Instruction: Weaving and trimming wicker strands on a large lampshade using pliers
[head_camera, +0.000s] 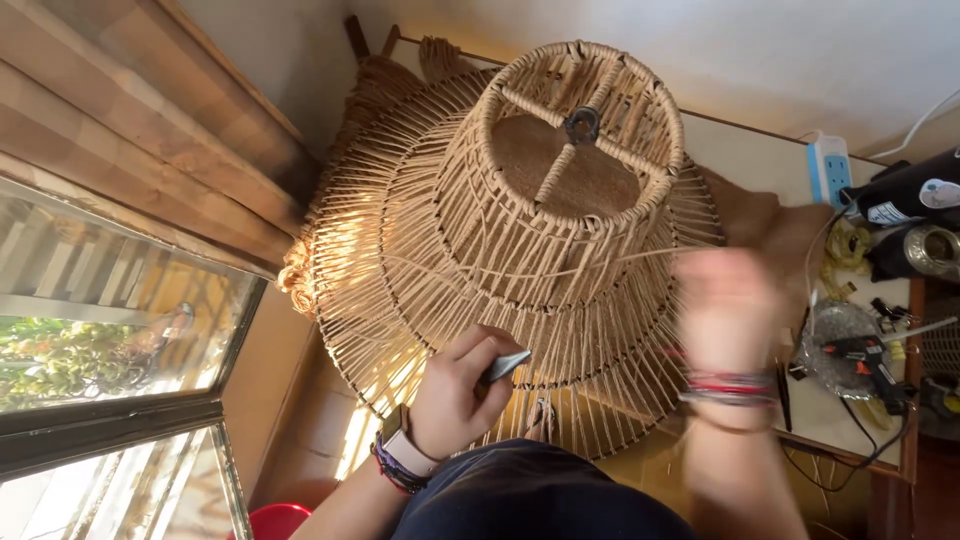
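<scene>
A large tiered lampshade wound in tan cord rests tilted in front of me, its narrow top ring facing up. My left hand is closed on a small dark metal tool at the shade's lower rim. My right hand is blurred with motion beside the shade's right edge and appears to pull a taut strand of cord running out from the weave. Bracelets circle both wrists.
A table at the right carries a white power strip, a glue gun, dark containers and cables. A window fills the left side. A red object sits low by the window.
</scene>
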